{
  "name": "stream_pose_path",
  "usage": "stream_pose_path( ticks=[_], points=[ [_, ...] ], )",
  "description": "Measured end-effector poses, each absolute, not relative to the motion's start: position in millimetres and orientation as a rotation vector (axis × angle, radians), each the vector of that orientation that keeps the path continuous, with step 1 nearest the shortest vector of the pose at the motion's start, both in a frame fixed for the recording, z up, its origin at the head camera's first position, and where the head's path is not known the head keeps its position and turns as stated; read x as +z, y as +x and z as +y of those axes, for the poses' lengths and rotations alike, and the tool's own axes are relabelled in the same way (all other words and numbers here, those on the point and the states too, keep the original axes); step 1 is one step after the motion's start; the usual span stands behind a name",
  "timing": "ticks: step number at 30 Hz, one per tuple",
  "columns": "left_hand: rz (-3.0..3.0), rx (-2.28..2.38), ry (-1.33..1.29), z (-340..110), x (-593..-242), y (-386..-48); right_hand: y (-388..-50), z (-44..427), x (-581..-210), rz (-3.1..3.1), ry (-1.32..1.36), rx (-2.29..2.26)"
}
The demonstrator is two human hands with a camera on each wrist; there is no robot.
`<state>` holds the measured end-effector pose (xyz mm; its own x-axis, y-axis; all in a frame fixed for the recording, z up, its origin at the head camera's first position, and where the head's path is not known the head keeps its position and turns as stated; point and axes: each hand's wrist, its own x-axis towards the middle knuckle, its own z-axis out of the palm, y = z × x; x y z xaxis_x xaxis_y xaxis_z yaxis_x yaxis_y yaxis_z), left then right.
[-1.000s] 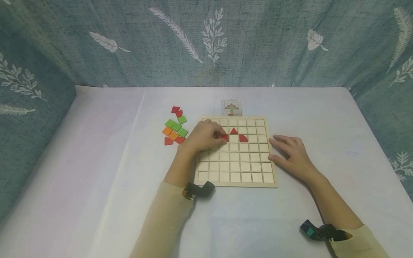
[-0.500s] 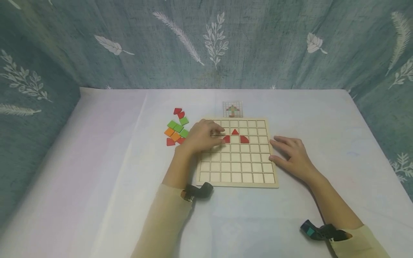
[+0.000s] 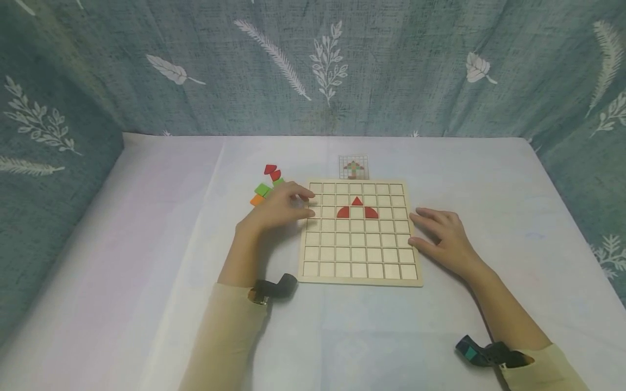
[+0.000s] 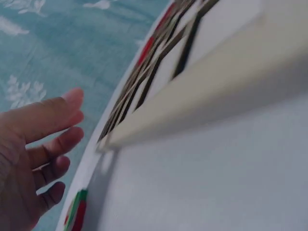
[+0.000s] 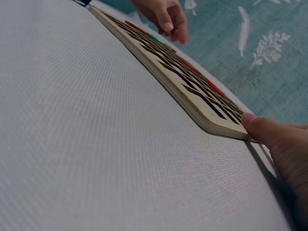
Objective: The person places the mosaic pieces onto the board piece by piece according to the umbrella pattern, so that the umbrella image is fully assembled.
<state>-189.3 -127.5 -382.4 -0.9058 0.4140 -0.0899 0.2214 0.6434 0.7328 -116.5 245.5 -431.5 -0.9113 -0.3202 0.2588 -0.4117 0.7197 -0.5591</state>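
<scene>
A wooden grid board (image 3: 362, 282) lies flat on the white cloth. Set in its cells are a red triangle (image 3: 357, 201) and two red quarter-round tiles, one left (image 3: 344, 212) and one right (image 3: 371, 212). My left hand (image 3: 274, 209) is above the board's left edge and the loose tiles, fingers extended and thumb apart; nothing shows between them, also in the left wrist view. Under it, part of the tile pile is hidden. With fingertips and thumb, my right hand (image 3: 445, 239) touches the board's right edge; in the right wrist view its thumb (image 5: 260, 129) rests at the corner.
Left of the board lie loose tiles: green (image 3: 262, 189), orange (image 3: 256, 200) and red (image 3: 270, 169). A small pattern card (image 3: 354, 166) with a coloured grid picture lies just beyond the board's far edge. A teal leaf-print curtain (image 3: 313, 65) hangs behind the table.
My left hand has let go of the left red quarter-round tile, which stays in its cell, and has moved left off the board toward the loose tiles. The right hand stays put.
</scene>
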Motion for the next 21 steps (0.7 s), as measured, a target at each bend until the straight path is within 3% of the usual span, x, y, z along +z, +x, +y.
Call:
stream_pose_path(
  ticks=[21],
  points=[
    [2.705,1.004,0.553,-185.1,-388.8,-176.1,-115.4,244.2,-430.4,-2.786,0.58,0.953]
  ],
)
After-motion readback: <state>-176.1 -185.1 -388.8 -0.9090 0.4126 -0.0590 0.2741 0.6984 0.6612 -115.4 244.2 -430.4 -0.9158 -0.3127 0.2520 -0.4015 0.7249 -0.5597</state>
